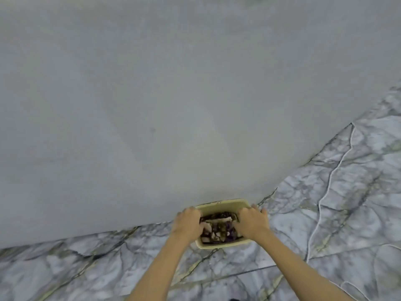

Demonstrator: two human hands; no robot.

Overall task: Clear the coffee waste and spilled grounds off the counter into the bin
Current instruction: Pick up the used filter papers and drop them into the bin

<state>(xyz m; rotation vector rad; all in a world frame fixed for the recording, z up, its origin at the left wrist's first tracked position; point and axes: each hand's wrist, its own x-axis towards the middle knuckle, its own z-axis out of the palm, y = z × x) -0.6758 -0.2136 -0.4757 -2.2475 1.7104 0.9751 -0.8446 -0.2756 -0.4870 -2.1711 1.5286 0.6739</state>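
Pale yellow plastic forms the bin (pixel 221 205), a small rectangular tub with rounded corners and a rolled rim. It sits low in the head view, just below centre, on the marble floor (pixel 338 192), with its far end right at the foot of the plain grey wall (pixel 152 94). From above, its long axis appears to run from the near rim to the far rim, away from the person and towards the wall; its open mouth faces up at the camera. Dark specks dot the far rim.

Inside lies the waste (pixel 219 230): a dark brown mass with pale, papery pieces across it and a few purple bits towards the right. The heap fills most of the opening; blur hides finer detail.

The left hand (pixel 187 222) rests on the bin's left side, fingers curled over the rim and into the opening. The right hand (pixel 251 221) mirrors it on the right side, fingers bent over that rim. Both hands are closed on the bin's edges, gripping the tub between them. Both bare forearms reach in from the bottom edge.

The floor is grey-white marble with dark and yellowish veins, and a thin pale line winds down its right part.
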